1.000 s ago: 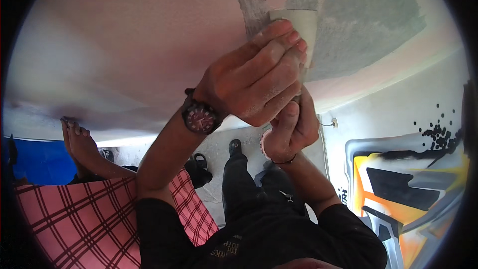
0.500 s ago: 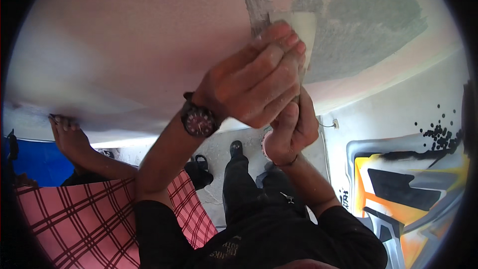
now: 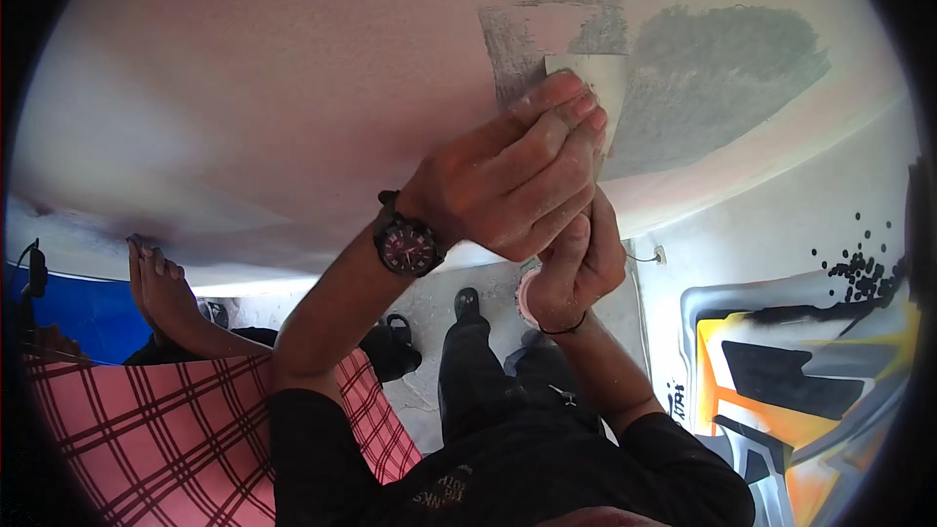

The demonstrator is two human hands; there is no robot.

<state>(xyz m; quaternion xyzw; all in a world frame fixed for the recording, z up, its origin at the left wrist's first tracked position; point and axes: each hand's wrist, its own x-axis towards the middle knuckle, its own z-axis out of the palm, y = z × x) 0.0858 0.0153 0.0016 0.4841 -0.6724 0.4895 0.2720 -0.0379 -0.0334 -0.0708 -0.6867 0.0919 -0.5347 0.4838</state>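
Observation:
A scraper with a wide pale blade lies against a pinkish wall surface, over a rough grey patch. My left hand, with a dark watch on its wrist, is closed on the scraper, fingertips pressed to the blade. Below it, my right hand is closed around the lower end, mostly hidden by the fingers. A dark band circles my right wrist. Beside that wrist shows part of a round, pink-rimmed thing; its kind is unclear.
At the left, another person's hand rests at the wall, near pink plaid cloth and a blue surface. A painted wall stands at right, with a cable and socket. Feet stand on the grey floor.
The wall patch, scraper and both my hands sit lower in the picture. Against the patch, the blade has shifted slightly right. Both hands keep their hold. The other person's hand appears farther right.

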